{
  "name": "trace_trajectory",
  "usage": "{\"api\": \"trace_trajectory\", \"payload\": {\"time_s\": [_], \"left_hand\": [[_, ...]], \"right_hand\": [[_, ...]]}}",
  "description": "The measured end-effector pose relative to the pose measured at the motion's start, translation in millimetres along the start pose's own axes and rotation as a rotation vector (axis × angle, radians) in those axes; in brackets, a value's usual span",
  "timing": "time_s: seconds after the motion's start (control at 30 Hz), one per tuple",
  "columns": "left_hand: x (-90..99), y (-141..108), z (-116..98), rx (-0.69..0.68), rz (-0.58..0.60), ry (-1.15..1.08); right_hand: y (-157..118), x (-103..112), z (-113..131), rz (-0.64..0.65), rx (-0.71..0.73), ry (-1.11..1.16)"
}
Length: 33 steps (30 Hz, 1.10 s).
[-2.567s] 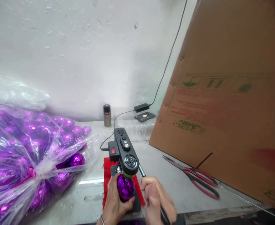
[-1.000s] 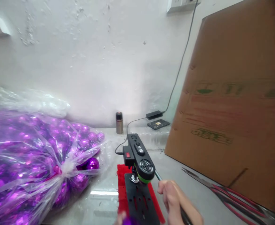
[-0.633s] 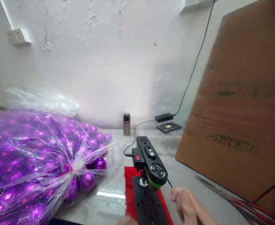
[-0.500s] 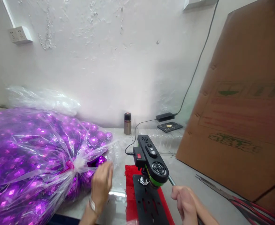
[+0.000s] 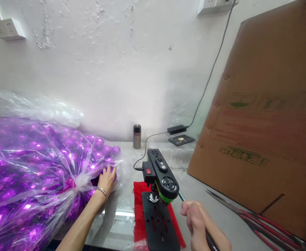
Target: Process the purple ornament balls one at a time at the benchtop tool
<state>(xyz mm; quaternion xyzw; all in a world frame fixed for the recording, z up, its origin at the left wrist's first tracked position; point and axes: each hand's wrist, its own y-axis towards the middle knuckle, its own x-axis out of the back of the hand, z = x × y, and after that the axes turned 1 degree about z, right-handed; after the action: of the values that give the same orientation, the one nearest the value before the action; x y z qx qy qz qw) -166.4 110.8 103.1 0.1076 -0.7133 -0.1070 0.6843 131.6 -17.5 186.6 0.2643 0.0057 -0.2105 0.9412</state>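
My left hand (image 5: 107, 180), with a bracelet on the wrist, curls its fingers over a shiny purple bauble (image 5: 112, 170) at the mouth of the clear plastic bag. The hand covers most of that bauble. More purple baubles fill the tied bag (image 5: 27, 167) on the left. My right hand (image 5: 198, 219) is closed around a screwdriver-like tool (image 5: 181, 196), its thin metal shaft pointing forward and its dark handle showing below the fist. The shaft's tip is hidden behind the black and green machine (image 5: 162, 174), which stands on a slotted black plate (image 5: 160, 226).
A red cloth (image 5: 139, 209) lies under the plate. Long red-handled shears (image 5: 236, 209) rest beside a large cardboard box (image 5: 259, 115) at right. Behind are a small dark-capped bottle (image 5: 136, 136), a power adapter (image 5: 177, 129) with cord, and a flat black device (image 5: 181, 139).
My left hand has moved forward and left onto the bauble at the bag's mouth, its fingers unfolding over it. My right hand keeps the tool beside the machine. The view has shifted slightly right.
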Motion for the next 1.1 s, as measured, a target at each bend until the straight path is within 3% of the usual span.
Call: {"api": "trace_trajectory", "payload": {"time_s": [0.13,0.3,0.4,0.5,0.6,0.67,0.83,0.97,1.1], "left_hand": [[-2.5,-20,-9,-0.218,-0.056,-0.100],[-24.1,-62,-31,-0.522,-0.023,-0.220],[-31.2,-77,-38,-0.567,-0.024,-0.421],[-28.0,-79,-47,-0.363,-0.016,-0.758],[-19.0,-74,-60,0.050,0.021,-1.040],[-13.3,-70,-68,0.248,0.067,-1.128],[-6.6,-70,-80,0.380,0.119,-1.225],[-5.6,-84,-94,0.486,0.119,-1.355],[-9.7,-104,-119,0.585,0.190,-1.776]], "right_hand": [[5,5,-7,0.047,0.084,-0.017],[7,11,-14,0.113,0.197,-0.056],[6,11,-13,0.122,0.224,-0.076],[6,8,-10,0.110,0.264,-0.073],[7,5,-5,0.090,0.298,-0.057],[9,3,-1,0.084,0.311,-0.054],[17,2,12,0.103,0.304,-0.083],[28,0,26,0.122,0.294,-0.138],[34,0,37,0.144,0.306,-0.175]]}}
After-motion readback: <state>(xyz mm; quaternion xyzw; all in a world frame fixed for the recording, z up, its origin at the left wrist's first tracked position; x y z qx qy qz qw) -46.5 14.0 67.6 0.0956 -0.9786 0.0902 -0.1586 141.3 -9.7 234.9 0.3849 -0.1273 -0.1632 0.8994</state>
